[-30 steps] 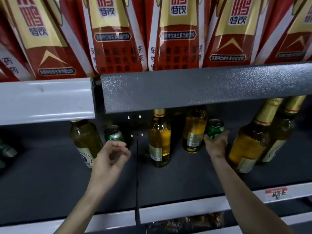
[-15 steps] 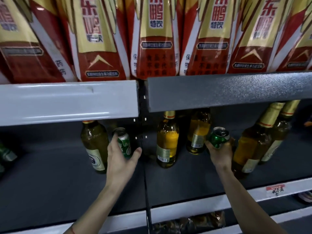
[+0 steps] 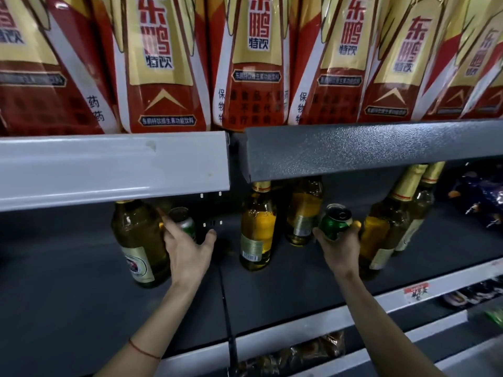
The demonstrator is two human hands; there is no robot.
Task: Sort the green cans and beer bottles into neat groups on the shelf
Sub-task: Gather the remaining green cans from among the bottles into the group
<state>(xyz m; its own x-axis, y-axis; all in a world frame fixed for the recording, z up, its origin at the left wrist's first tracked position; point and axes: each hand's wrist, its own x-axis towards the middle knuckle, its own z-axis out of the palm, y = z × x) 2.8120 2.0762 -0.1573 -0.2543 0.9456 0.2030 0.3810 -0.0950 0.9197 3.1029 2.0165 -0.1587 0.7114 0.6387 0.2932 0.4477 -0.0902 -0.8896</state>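
Note:
On the dark shelf [image 3: 81,308] my left hand [image 3: 187,251] wraps around a green can [image 3: 183,223] that stands just right of a dark beer bottle [image 3: 138,240]. My right hand [image 3: 340,246] grips a second green can [image 3: 336,221], tilted and lifted off the shelf. Two golden beer bottles [image 3: 258,229] [image 3: 304,210] stand between my hands. Two more bottles [image 3: 383,227] [image 3: 419,202] with gold foil necks lean at the right, close to my right hand.
The upper shelf's grey front edge [image 3: 353,148] overhangs and hides the bottle tops. Red and gold drink packs [image 3: 245,63] fill that upper shelf. A dark snack bag [image 3: 479,197] lies at the far right. A price tag [image 3: 415,292] sits on the lower shelf rail.
My left hand has reached forward and closed around the left green can. My right hand has raised its can slightly and tilted it. The view has shifted left.

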